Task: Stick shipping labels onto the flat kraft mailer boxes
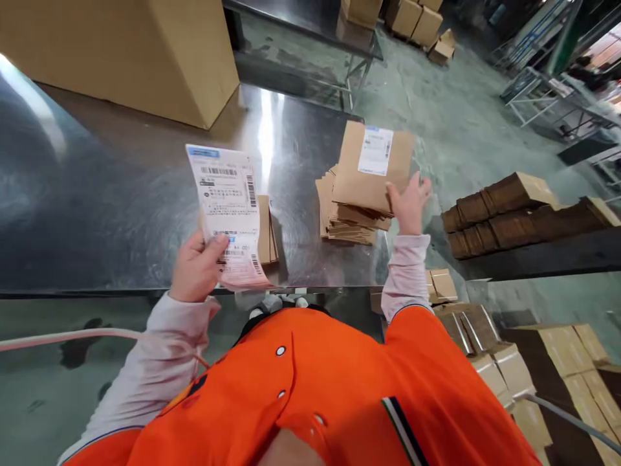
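My left hand (pixel 196 266) is closed around a strip of printed shipping labels (pixel 228 194), thumb on top. The strip hangs over a few flat brown cardboard mailers (pixel 264 233) on the metal table. On the right, a labelled cardboard mailer (pixel 352 171) lies slanted on top of a stack of flat mailers (pixel 349 232); a white shipping label (pixel 376 150) is on its upper face. At that mailer's lower right corner is my right hand (pixel 410 204), its thumb touching the edge and its fingers spread apart.
A large cardboard box (pixel 194 71) stands at the back left of the metal table (pixel 121 213). Bundled flat cardboard (pixel 514 213) sits to the right. More cardboard bundles (pixel 504 369) are stacked on the lower right. Behind stands another metal table (pixel 310 22) with boxes.
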Demonstrator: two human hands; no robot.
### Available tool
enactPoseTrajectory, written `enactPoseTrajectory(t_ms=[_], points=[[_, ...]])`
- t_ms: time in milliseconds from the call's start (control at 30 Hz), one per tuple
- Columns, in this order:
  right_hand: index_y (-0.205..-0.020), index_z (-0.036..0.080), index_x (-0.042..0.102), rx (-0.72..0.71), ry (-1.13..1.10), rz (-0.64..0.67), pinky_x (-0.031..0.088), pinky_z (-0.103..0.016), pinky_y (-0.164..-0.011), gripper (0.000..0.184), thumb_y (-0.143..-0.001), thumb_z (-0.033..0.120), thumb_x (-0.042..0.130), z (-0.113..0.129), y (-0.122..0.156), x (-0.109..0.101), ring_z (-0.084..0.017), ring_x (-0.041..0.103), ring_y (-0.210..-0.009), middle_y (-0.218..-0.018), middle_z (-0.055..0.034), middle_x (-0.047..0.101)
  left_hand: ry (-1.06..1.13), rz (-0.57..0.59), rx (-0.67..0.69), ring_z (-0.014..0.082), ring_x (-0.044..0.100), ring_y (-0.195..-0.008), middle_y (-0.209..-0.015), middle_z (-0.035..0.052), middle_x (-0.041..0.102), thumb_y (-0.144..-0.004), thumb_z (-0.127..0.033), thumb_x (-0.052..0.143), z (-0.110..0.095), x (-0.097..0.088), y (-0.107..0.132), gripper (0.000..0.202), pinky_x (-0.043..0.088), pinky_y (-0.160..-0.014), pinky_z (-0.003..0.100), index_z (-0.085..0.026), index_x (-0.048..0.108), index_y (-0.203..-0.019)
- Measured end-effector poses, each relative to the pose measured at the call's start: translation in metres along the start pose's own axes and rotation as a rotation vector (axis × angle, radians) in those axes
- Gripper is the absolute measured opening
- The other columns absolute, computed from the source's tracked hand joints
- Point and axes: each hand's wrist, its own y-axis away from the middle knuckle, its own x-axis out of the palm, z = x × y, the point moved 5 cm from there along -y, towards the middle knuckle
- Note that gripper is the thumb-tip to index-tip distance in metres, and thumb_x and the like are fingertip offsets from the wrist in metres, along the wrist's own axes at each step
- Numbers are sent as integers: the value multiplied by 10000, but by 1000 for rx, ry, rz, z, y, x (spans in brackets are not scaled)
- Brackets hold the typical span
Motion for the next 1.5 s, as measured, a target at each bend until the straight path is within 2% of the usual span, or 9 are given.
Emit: enactPoseTrajectory(t_ms=[67,167,267,367,433,600,867,1167,1500], points=[[-1427,51,578,37,-91,201,530,-501,-1035,818,-866,635,692,29,29,23,-329,642,-1226,-1391,-314,583,-76,-80,53,247,706,-866,-860,25,769,-589,-441,888,8,-1,6,457,610,-802,363,-196,692,-922],[-1446,137,574,-121,-625,800,599,-417,-955,801,-777,496,829,119,125,91,-257,704,-1075,-1309,-168,684,-209,-81,33,217,676,-775,-811,39,748,-591,-525,849,26,-1,15,437,580,-723,316,-189,705,-831],[-1310,149,670,78,-965,908,604,-380,-953,468,-933,425,654,169,213,131,-240,720,-1091,-1248,-118,742,-248,73,-83,215,653,-705,-735,58,720,-545,-599,873,42,1,24,515,545,-658,303,-164,714,-770],[-1080,129,762,168,-955,1093,617,-360,-866,325,-916,390,659,181,256,146,-255,749,-986,-1067,-102,795,-112,4,-107,216,668,-747,-797,67,742,-486,-621,917,47,-9,23,607,544,-697,298,-151,712,-810],[-1033,127,774,134,-907,1165,615,-342,-808,312,-825,359,760,182,251,147,-247,753,-902,-991,-92,802,-54,-84,-126,197,646,-689,-760,59,731,-438,-632,932,51,-18,19,650,530,-658,295,-142,709,-801],[-967,185,806,-65,-867,992,595,-326,-871,203,-826,321,754,198,191,144,-209,750,-900,-991,-60,808,-41,-113,-169,164,591,-603,-674,43,696,-447,-635,922,70,-20,15,612,494,-592,283,-137,718,-738],[-924,215,842,-169,-768,910,584,-320,-885,159,-853,327,753,220,172,165,-209,737,-927,-1003,-48,800,-94,-315,-149,156,581,-566,-542,-6,580,-583,-564,875,79,-28,-1,499,472,-540,259,-180,558,-567],[-986,231,835,-160,-265,797,431,-443,-1097,238,-860,419,759,253,97,282,-271,591,-1239,-1307,-63,668,176,48,-563,347,755,-915,-958,152,795,-335,-310,1022,98,-41,-21,659,640,-724,420,-141,736,-904],[-985,214,821,-131,-212,773,346,-522,-1112,264,-850,425,739,250,91,316,-302,486,-1247,-1338,-100,614,178,134,-675,377,764,-894,-925,163,792,-513,-348,993,102,-48,-18,639,649,-718,481,-143,759,-1071]])
